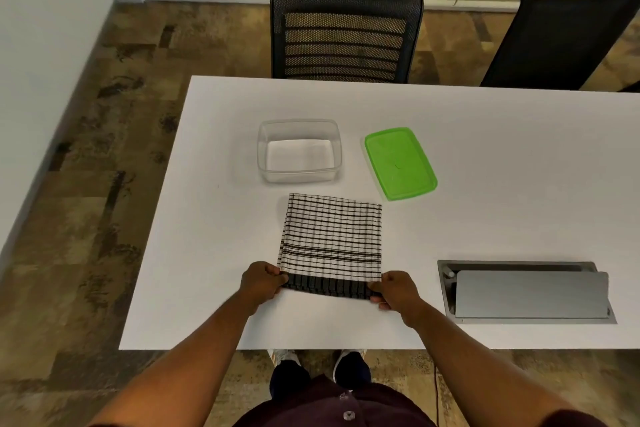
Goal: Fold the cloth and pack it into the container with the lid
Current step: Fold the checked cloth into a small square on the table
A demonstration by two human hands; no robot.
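Observation:
A black-and-white checked cloth (331, 239) lies flat on the white table (485, 156), folded into a rectangle with a dark band along its near edge. My left hand (260, 282) pinches the near left corner and my right hand (396, 289) pinches the near right corner. Beyond the cloth stands a clear plastic container (299, 150), open with nothing inside. The green lid (400, 163) lies flat on the table to the container's right.
A grey cable hatch (526, 291) is set into the table at the right. Two black chairs (344, 35) stand at the far side. The table's left edge runs close to the container; patterned floor lies beyond it.

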